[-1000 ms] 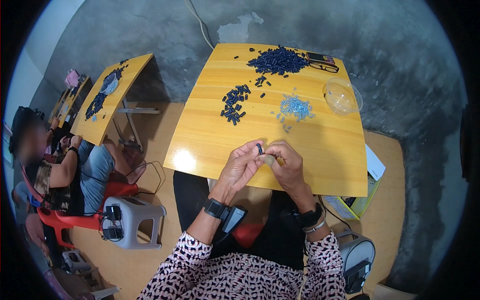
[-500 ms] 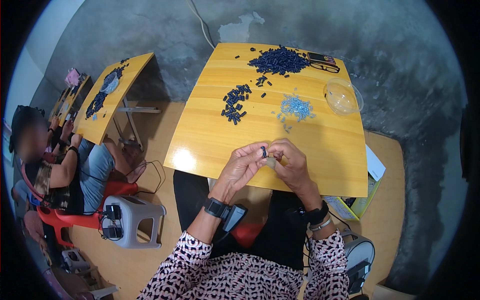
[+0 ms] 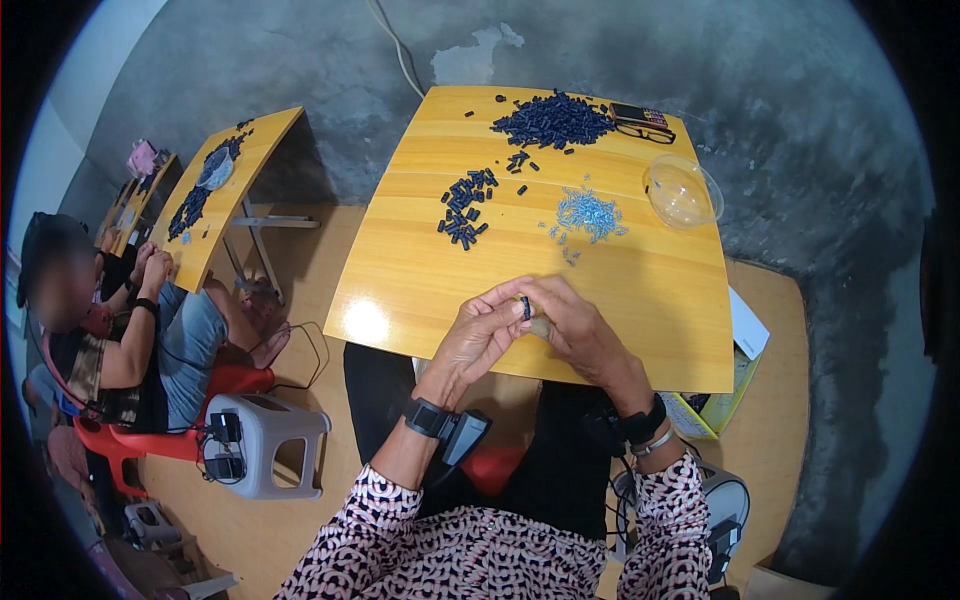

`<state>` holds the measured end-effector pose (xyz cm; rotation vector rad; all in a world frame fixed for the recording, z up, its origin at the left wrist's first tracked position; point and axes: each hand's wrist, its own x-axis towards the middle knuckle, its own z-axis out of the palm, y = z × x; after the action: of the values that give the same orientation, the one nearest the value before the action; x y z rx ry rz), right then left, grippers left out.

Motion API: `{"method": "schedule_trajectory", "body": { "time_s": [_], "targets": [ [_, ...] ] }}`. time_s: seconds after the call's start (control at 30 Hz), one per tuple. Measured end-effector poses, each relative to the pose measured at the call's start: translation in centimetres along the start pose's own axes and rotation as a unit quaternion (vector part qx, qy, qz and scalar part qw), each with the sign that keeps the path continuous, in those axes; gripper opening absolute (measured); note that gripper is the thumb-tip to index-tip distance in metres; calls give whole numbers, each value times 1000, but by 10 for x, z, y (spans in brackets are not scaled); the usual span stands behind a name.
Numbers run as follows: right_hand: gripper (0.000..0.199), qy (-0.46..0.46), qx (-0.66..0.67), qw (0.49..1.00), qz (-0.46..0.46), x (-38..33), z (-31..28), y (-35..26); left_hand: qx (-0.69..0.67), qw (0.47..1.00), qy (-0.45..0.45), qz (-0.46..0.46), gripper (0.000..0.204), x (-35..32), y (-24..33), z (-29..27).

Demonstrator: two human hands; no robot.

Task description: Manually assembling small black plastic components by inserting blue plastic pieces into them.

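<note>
Over the table's near edge, my left hand pinches a small dark blue cylindrical piece between thumb and fingers. My right hand meets it from the other side, its fingers curled closed at the piece; what they grip is hidden. A pale greyish patch shows at the right thumb, its nature unclear. Farther out on the table lie a loose group of similar dark pieces, a pile of tiny light-blue and silvery parts and a big heap of dark pieces.
A clear plastic bowl stands at the table's right edge. Glasses and a phone-like device lie at the far right. Left, a co-worker sits at another table, near a grey stool. A yellow-green box is at right.
My right hand has tipped over, its fingers now closer over the dark piece and the left fingertips. My left hand stays nearly still. The co-worker's hands have come together at their table.
</note>
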<state>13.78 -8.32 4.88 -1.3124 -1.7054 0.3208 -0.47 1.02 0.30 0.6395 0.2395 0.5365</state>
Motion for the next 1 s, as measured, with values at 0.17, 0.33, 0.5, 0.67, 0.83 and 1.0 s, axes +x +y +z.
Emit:
{"method": "schedule_trajectory", "body": {
  "time_s": [0.17, 0.33, 0.5, 0.67, 0.83, 1.0],
  "targets": [
    [43, -15, -37, 999, -19, -6, 4, 8, -12, 1000, -14, -1, 39, -1, 2, 2],
    [45, -11, -37, 999, -24, -10, 11, 16, -9, 1000, 0, -6, 41, -3, 3, 4],
    [40, 16, -12, 999, -43, -12, 14, 14, 3, 1000, 4, -23, 43, -5, 3, 5],
    [34, 80, 28, 996, -23, -16, 18, 17, -28, 996, -78, -17, 56, -6, 0, 1],
    [39, 81, 11, 996, -34, -16, 16, 16, 23, 997, -73, -31, 64, -8, 1, 6],
    [45, 76, -8, 997, -30, -17, 16, 19, 30, 996, -71, -39, 65, -8, 1, 6]
  ]
}}
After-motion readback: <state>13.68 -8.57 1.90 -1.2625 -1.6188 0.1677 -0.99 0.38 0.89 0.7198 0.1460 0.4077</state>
